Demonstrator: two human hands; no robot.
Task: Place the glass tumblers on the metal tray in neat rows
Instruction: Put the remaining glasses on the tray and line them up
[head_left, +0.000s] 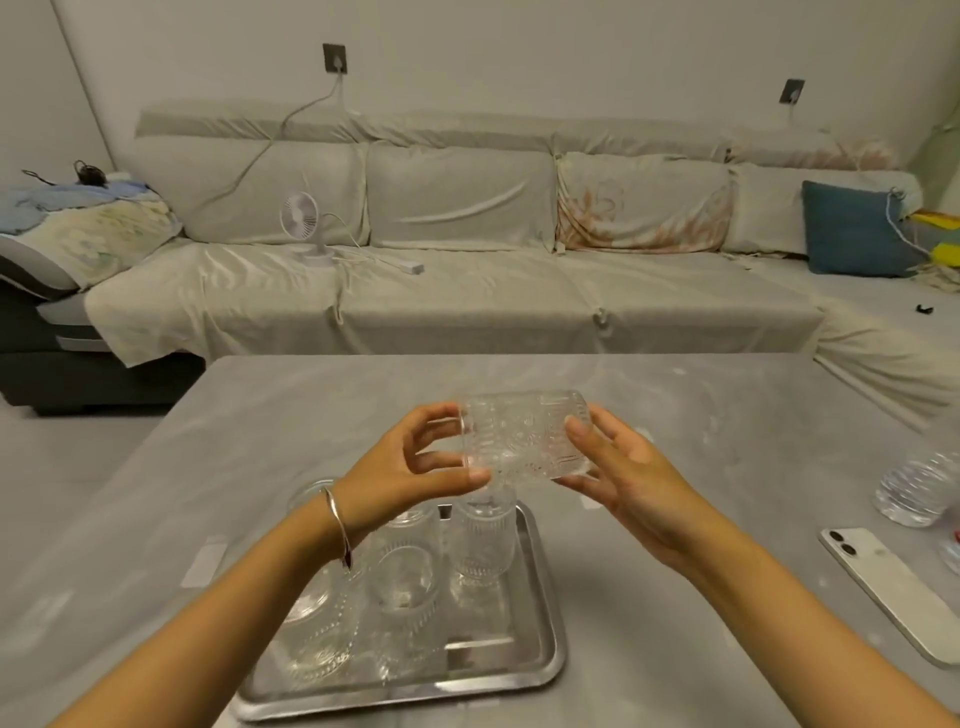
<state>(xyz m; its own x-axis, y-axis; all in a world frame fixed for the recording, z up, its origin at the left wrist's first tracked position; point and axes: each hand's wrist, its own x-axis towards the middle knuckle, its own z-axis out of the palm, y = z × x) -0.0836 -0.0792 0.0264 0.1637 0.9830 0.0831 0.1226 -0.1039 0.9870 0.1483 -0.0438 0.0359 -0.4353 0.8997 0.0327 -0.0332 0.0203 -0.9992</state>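
A patterned glass tumbler (524, 434) is held on its side at the centre of the frame, lifted clear above the far end of the tray (540, 613). The left hand (415, 467) pinches its left end, thumb below and fingers curled over the rim; the right hand (623, 462) closes on its right end with thumb on top and the other fingers spread beneath. Both hands are gripping this one glass.

Below it, in the lower middle of the frame, the tray already carries several upright tumblers. One stands at the far right (480, 540), one sits in the middle (402, 571), and at least two more lie toward the left (322, 639), partly hidden under the left forearm. Clear glass against bright metal makes the count unsure; it looks like four or five. The near right part of the tray is bare, so there is room for another.

So the task seems well along: most of the tumblers are down in rough rows, and the held one has yet to be turned upright and set in the gap. Another piece of clear glass (919, 488) stands at the right edge of the frame on the table (675, 395), well apart from the tray, and may also need placing. A phone (883, 582) lies just below it.
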